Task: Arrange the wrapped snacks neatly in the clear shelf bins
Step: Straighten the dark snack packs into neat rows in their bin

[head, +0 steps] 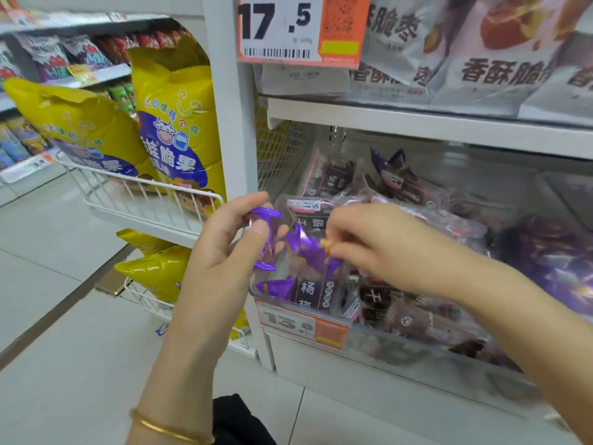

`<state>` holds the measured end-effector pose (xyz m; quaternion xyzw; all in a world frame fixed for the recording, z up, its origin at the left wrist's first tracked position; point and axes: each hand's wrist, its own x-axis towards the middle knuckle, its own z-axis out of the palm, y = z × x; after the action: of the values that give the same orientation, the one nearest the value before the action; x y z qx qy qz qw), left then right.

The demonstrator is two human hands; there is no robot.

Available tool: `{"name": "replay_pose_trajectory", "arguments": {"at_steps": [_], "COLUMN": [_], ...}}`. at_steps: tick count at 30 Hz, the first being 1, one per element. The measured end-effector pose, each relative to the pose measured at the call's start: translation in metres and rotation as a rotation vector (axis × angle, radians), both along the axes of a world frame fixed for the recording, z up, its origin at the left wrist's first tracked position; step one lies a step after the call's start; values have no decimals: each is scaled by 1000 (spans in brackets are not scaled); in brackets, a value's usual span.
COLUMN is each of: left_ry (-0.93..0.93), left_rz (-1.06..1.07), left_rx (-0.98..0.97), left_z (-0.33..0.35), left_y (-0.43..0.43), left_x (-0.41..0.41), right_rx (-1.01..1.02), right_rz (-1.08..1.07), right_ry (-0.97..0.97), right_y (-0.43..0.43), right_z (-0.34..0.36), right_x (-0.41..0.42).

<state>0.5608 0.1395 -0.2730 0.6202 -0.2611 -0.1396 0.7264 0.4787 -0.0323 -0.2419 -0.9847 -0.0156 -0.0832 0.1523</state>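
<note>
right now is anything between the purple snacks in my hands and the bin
Nothing visible. The left hand grips one purple snack and the right hand pinches another, both right at the open bin. Dark packs already crowd it.

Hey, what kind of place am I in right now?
Most likely a snack aisle in a shop or supermarket: price tags hang on the white shelves, a clear bin holds loose wrapped snacks, and big yellow snack bags stand in a wire basket.
</note>
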Motion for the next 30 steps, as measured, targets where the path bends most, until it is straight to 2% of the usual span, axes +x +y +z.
{"name": "replay_pose_trajectory", "arguments": {"at_steps": [2, 7, 11, 15, 16, 17, 19, 21, 27, 28, 30], "left_ry": [-80, -263, -292, -226, -182, -142, -91, -71, -38, -34, -26], "left_rz": [42, 145, 184, 300, 325, 343, 360, 360, 347, 342, 341], "left_rx": [65, 163, 150, 28, -15, -52, -90, -103, -136, -147, -157], "left_z": [0, 2, -1, 2, 2, 1, 0, 1, 1, 0, 0], "left_y": [-3, -9, -13, -10, -9, -8, -7, -7, -7, -7, -7], "left_x": [-2, -5, -2, 2, 5, 7, 9, 8, 7, 7, 7], "right_rx": [145, 436, 652, 901, 855, 718, 352, 188, 293, 353, 595], "right_rz": [-26, -46, -36, -111, -106, -60, 48, 98, 84, 84, 44], "right_ry": [-97, -93, -62, 4, 48, 111, 289, 422, 507, 496, 454], "right_y": [-1, 8, 16, 19, 20, 21, 31, 43, 42, 40, 35], "right_z": [4, 1, -5, -9, -9, -11, -16, -23, -20, -19, -10], "right_x": [-3, -2, 1, 3, 4, 5, 11, 21, 27, 25, 17]}}
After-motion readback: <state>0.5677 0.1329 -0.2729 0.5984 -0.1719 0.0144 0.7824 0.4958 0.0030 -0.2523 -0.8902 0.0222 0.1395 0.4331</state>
